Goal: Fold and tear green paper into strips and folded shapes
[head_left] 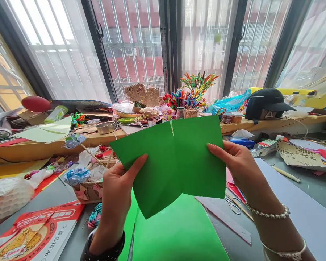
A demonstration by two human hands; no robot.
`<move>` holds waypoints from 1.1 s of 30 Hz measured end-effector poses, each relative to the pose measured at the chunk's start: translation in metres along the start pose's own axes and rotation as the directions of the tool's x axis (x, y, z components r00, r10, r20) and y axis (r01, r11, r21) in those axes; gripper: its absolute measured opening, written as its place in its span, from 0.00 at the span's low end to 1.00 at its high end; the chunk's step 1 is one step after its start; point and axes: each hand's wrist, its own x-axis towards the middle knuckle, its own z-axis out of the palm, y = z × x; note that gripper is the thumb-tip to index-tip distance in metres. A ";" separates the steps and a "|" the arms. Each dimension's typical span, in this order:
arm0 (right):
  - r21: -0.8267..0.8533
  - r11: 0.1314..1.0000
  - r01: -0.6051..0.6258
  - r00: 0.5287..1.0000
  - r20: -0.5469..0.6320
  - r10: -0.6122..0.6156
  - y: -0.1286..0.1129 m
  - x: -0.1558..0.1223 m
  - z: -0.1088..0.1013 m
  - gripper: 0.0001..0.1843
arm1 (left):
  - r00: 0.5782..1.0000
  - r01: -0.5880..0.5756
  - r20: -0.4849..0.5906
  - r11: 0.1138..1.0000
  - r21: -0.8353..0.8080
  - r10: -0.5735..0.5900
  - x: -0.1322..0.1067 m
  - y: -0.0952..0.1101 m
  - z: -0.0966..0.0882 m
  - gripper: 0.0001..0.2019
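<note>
A sheet of dark green paper [165, 159], creased down its middle and with a short slit at the top of the crease, is held up above the table. My left hand [116, 192] grips its left side, thumb in front and fingers behind. On the right edge, my right hand [236, 163] pinches the sheet the same way. Brighter green sheets [176, 232] lie on the table below. A ruler [228, 219] and scissors [233, 204] rest under my right forearm. Left of my left hand is a small box [87, 192] with a blue paper flower [77, 175].
A food bag [32, 232] lies at the front left. White board [290, 206] covers part of the right side, near a pencil-like stick [286, 174]. On the crowded sill behind are a black cap [268, 103], colourful pipe cleaners [192, 94] and a metal bowl [105, 127].
</note>
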 end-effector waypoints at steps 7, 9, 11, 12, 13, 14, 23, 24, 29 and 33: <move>0.100 0.984 -0.150 0.988 -0.021 0.153 -0.001 -0.002 0.001 0.09 | 0.993 -0.042 -0.103 0.985 0.170 0.060 -0.004 -0.001 -0.007 0.10; 0.132 0.974 -0.182 0.983 -0.010 0.185 0.000 -0.001 0.001 0.09 | 0.988 -0.070 -0.123 0.980 0.185 0.093 -0.005 -0.002 -0.007 0.11; 0.150 0.969 -0.199 0.980 0.000 0.201 0.000 0.000 0.001 0.08 | 0.985 -0.088 -0.130 0.976 0.198 0.115 -0.006 -0.003 -0.006 0.11; 0.154 0.967 -0.202 0.979 0.004 0.204 0.000 0.001 0.001 0.07 | 0.984 -0.093 -0.133 0.974 0.208 0.122 -0.006 -0.003 -0.006 0.10; 0.155 0.967 -0.204 0.979 0.006 0.206 0.000 0.001 0.001 0.07 | 0.981 -0.099 -0.141 0.971 0.219 0.132 -0.007 -0.002 -0.005 0.10; 0.154 0.966 -0.207 0.978 0.005 0.208 0.000 0.002 0.001 0.07 | 0.979 -0.105 -0.149 0.968 0.229 0.141 -0.007 -0.001 -0.005 0.10; 0.146 0.967 -0.211 0.977 0.010 0.212 0.002 0.002 0.000 0.05 | 0.978 -0.130 -0.137 0.972 0.197 0.159 -0.008 0.002 -0.003 0.10; 0.148 0.969 -0.196 0.980 0.012 0.196 0.003 0.002 -0.001 0.05 | 0.985 -0.124 -0.100 0.981 0.151 0.140 -0.007 0.002 -0.004 0.10; 0.151 0.984 -0.093 0.995 -0.034 0.099 0.008 0.007 -0.004 0.07 | 0.983 -0.027 0.184 0.999 0.033 0.020 0.004 0.000 -0.005 0.11; 0.131 0.989 -0.066 0.997 -0.020 0.069 0.011 0.010 -0.006 0.08 | 0.988 -0.123 0.120 0.961 0.247 0.095 0.003 -0.001 -0.006 0.13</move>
